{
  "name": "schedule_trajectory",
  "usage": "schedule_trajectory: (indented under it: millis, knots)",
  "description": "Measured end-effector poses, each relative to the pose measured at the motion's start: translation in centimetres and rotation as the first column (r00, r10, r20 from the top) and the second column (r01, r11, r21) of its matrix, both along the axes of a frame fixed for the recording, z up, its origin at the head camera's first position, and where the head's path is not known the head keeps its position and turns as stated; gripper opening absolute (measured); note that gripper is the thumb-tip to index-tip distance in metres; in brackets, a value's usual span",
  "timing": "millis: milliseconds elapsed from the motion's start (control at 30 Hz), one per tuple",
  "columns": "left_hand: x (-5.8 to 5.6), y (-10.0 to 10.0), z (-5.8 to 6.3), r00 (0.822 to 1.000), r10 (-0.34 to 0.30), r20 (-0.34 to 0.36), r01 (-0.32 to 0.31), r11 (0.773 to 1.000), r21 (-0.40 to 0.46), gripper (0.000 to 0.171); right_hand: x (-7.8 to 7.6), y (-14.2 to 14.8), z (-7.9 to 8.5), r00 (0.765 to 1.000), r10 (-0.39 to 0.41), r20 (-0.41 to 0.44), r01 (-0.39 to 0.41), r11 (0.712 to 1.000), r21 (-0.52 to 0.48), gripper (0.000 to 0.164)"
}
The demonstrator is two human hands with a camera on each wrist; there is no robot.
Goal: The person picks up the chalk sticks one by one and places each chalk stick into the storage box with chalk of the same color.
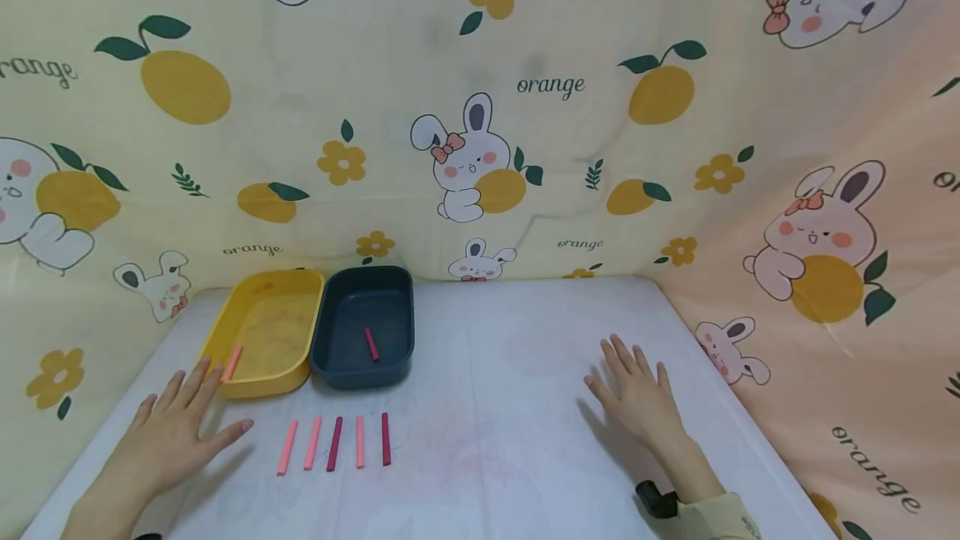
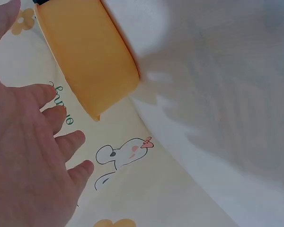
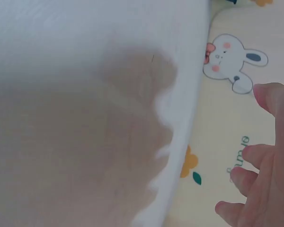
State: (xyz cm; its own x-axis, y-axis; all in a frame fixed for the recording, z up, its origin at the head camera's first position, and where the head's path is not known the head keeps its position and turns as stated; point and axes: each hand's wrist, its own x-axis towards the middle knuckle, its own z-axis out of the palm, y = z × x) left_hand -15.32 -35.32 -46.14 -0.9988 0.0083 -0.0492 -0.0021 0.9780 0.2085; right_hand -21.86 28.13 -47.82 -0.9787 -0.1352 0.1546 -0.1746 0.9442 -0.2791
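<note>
My left hand (image 1: pixel 168 432) is spread with nothing in it, its fingertips by the near left corner of the yellow tray (image 1: pixel 266 387). In the left wrist view the fingers are splayed beside that tray's wall. One pink chalk-like stick (image 1: pixel 233 362) leans inside the yellow tray. The dark blue tray (image 1: pixel 362 377) beside it holds a dark red stick (image 1: pixel 372 345). In front of the trays lies a row of several sticks, among them a light pink stick (image 1: pixel 287 447) and a dark red stick (image 1: pixel 386 439). Over the table's right side my right hand (image 1: pixel 637 398) stretches out, fingers spread, holding nothing.
The white table (image 1: pixel 510 373) meets a cream cloth (image 1: pixel 555 157) printed with rabbits and oranges at its back and sides. A black band (image 1: pixel 656 499) sits at my right wrist. The two trays stand side by side at the table's back left.
</note>
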Motion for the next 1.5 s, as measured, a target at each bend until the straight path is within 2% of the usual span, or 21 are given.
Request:
schedule_trajectory:
  millis: [367, 467, 633, 867, 967, 1067, 1200, 1400, 1500]
  knots:
    - [0.5, 1.0, -0.1, 0.998, -0.029, -0.063, 0.029, 1.0, -0.007, 0.11, -0.6, -2.1, 0.0, 0.999, 0.037, -0.038, -0.037, 0.999, -0.006, 0.078]
    - [0.8, 1.5, 0.0, 0.996, -0.03, -0.08, 0.031, 0.999, 0.01, 0.109, -0.7, -2.8, 0.0, 0.998, 0.05, -0.044, -0.051, 0.999, -0.016, 0.079]
    - [1.1, 2.6, 0.3, 0.988, -0.044, -0.151, 0.053, 0.997, 0.06, 0.103, -1.1, -4.1, 0.2, 0.995, 0.073, -0.072, -0.076, 0.996, -0.037, 0.079]
    - [1.5, 4.0, 0.6, 0.963, -0.044, -0.266, 0.083, 0.987, 0.136, 0.083, -1.9, -6.1, 0.0, 0.988, 0.106, -0.113, -0.113, 0.992, -0.059, 0.081]
    - [1.9, 4.7, 0.5, 0.95, -0.008, -0.311, 0.07, 0.98, 0.187, 0.07, -2.1, -7.1, -0.2, 0.986, 0.125, -0.111, -0.132, 0.989, -0.059, 0.084]
    - [2.2, 5.3, 0.4, 0.93, 0.024, -0.367, 0.069, 0.968, 0.241, 0.057, -2.3, -8.1, -0.2, 0.983, 0.144, -0.117, -0.153, 0.986, -0.07, 0.085]
    - [2.2, 5.8, 0.1, 0.911, 0.053, -0.409, 0.072, 0.956, 0.284, 0.05, -2.8, -9.4, 0.2, 0.974, 0.166, -0.155, -0.181, 0.98, -0.085, 0.084]
    - [2.2, 6.5, -0.4, 0.935, 0.085, -0.345, 0.031, 0.948, 0.317, 0.042, -3.6, -11.5, 0.8, 0.963, 0.211, -0.168, -0.226, 0.971, -0.076, 0.085]
    - [2.1, 6.8, -0.6, 0.934, 0.076, -0.349, 0.046, 0.944, 0.328, 0.036, -3.8, -12.6, 1.1, 0.958, 0.231, -0.169, -0.245, 0.967, -0.073, 0.086]
